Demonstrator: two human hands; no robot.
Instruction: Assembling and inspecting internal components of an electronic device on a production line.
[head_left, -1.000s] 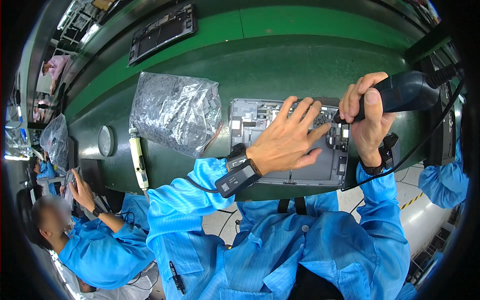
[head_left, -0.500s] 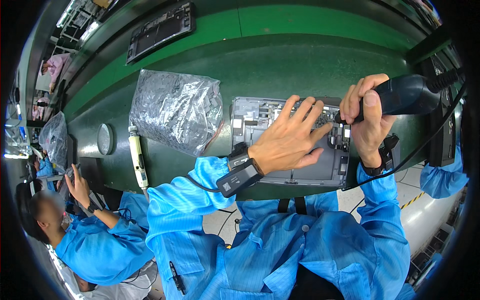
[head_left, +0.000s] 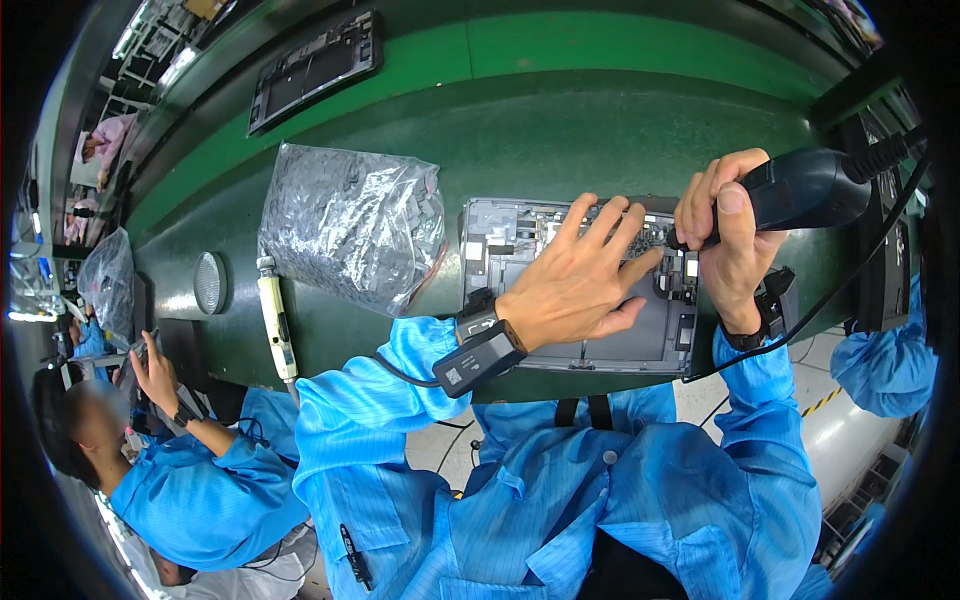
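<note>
A grey laptop-like housing (head_left: 640, 350) with a circuit board along its far side lies at the bench's near edge. My left hand (head_left: 575, 275) rests across it, fingers stretched and spread over the board, gripping nothing. In my right hand (head_left: 730, 220), above the housing's right end, is a black corded electric screwdriver (head_left: 808, 190). It lies nearly level, its narrow front end pointing left and down to the board's right part. My fingers wrap its front; the exact contact at the tip is hidden. Each wrist wears a small black device with a strap.
Left of the housing lies a clear bag (head_left: 350, 230) of small dark parts. Beyond it are a cream electric screwdriver (head_left: 274, 320) and a round metal dish (head_left: 210, 283). A similar housing (head_left: 315, 70) sits on the back ledge. A co-worker in blue (head_left: 205, 485) sits at left.
Both hands and the black screwdriver keep nearly the same place on the housing. The view has shifted slightly, and the blue sleeve of a person at far right has moved a little.
</note>
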